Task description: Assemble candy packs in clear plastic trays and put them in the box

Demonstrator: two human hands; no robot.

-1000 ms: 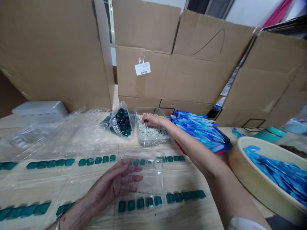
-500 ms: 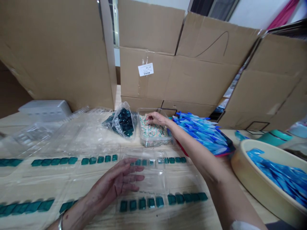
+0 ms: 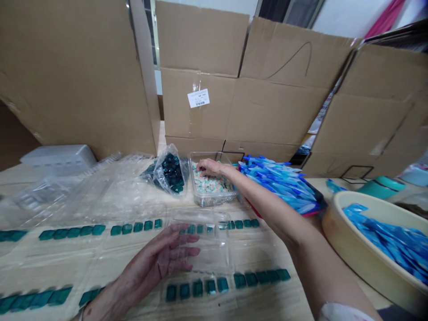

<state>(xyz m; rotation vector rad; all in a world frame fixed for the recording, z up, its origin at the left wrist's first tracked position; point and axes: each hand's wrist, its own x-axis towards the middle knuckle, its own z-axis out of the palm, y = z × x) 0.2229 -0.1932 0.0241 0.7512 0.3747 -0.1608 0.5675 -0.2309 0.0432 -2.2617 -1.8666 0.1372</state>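
My left hand [image 3: 160,258] lies flat with fingers stretched out on a clear plastic tray [image 3: 207,249] that holds rows of teal square pieces [image 3: 197,286]. My right hand [image 3: 207,167] reaches far forward into a clear tub [image 3: 203,198] of small white and pale green pieces, its fingers curled down among them. What the fingers hold, if anything, is hidden. Beside the tub lies a clear bag of dark teal pieces [image 3: 170,171].
More clear trays with teal rows [image 3: 72,232] cover the wooden table to the left. A heap of blue packets [image 3: 281,183] lies right of the tub, and a cream basin [image 3: 337,240] holds more. Cardboard boxes [image 3: 234,98] wall the back. A white box [image 3: 58,156] sits far left.
My right hand shifts slightly inside the tub, fingers working among the pieces. My left hand stays flat on the tray.
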